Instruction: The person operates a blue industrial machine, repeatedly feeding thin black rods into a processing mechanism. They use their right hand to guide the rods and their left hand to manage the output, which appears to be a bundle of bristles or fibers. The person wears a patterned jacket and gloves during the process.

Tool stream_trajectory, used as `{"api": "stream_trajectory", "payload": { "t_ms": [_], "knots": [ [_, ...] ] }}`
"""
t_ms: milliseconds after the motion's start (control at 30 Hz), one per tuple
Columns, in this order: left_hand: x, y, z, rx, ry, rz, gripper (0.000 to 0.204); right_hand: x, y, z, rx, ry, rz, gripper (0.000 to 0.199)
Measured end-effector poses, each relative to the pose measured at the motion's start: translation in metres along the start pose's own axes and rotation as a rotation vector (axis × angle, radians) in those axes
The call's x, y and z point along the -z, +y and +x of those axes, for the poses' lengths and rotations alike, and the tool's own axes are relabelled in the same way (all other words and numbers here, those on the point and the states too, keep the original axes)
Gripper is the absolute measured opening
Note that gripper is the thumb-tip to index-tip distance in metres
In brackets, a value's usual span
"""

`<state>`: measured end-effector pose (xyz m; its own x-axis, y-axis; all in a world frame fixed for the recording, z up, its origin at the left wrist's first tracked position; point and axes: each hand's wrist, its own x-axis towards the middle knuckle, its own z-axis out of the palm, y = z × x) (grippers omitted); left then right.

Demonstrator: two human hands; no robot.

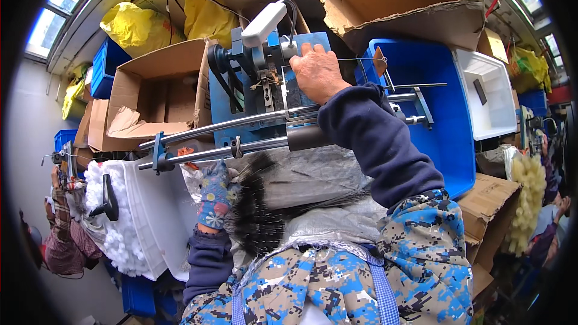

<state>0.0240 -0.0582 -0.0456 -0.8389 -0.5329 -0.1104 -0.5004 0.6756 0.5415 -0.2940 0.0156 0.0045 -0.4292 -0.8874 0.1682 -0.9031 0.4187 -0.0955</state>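
Observation:
My right hand (316, 72) is bare and lies on the upper part of a blue bench machine (223, 102), fingers curled down beside a grey cylinder. What its fingers grip is hidden. A thin metal wire (355, 59) runs out from behind this hand to the right. My left hand (215, 192), in a blue flowered glove, is below the machine's steel rails (241, 121). Its fingers look closed against a tuft of long black bristles (256, 207), though the bristles partly cover the grip. More loose black bristles (313, 204) lie on the grey sheet over my lap.
A cardboard box (201, 78) stands left of the machine, and a blue bin (460, 162) right. White bristle tufts (120, 235) fill a white tub at lower left. A larger carton (415, 21) stands behind. Other people sit at both far edges.

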Motion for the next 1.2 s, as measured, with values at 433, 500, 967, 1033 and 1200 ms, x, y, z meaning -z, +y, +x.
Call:
{"api": "stream_trajectory", "payload": {
  "t_ms": [433,500,967,1033,1200],
  "knots": [
    [0.022,0.043,-0.016,-0.293,0.232,0.012,0.024,-0.012,0.002,-0.004,0.052,0.043,0.023,0.015],
    [0.023,0.051,-0.015,-0.275,0.205,-0.028,0.024,-0.012,0.002,-0.003,0.036,0.044,0.031,0.015],
    [0.009,0.049,-0.019,-0.179,0.120,-0.106,0.025,-0.022,0.008,0.003,-0.014,0.012,0.221,0.018],
    [0.011,0.055,-0.017,-0.214,0.129,-0.082,0.024,-0.020,0.008,0.002,-0.051,0.017,0.173,0.019],
    [0.013,0.053,-0.017,-0.366,0.245,-0.071,0.004,-0.008,0.016,-0.011,-0.098,0.010,0.106,0.029]
  ]
}}
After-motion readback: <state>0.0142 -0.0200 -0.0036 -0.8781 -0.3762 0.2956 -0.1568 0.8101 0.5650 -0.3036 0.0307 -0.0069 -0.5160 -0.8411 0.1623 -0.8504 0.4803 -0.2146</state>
